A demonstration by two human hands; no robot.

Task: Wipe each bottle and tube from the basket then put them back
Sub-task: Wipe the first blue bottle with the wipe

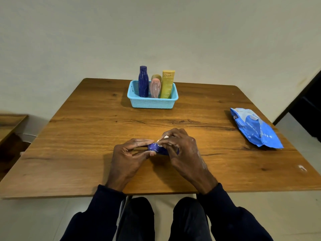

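The blue tube [156,148] lies crosswise. The left hand [128,157] pinches its end; the right hand [182,153] fingers wrap a wipe [165,137] round it.

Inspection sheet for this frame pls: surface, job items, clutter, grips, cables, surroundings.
surface: wooden table, white fleck near right edge.
job items: blue basket holds dark blue bottle, pink tube, yellow tube, standing; small blue container out, in hands.
clutter: blue wipes pack at right.
grips: left hand holds that container; right hand pinches white wipe on it.
cables: maybe one, pale line low left.
surroundings: plain wall, second table's corner at left.
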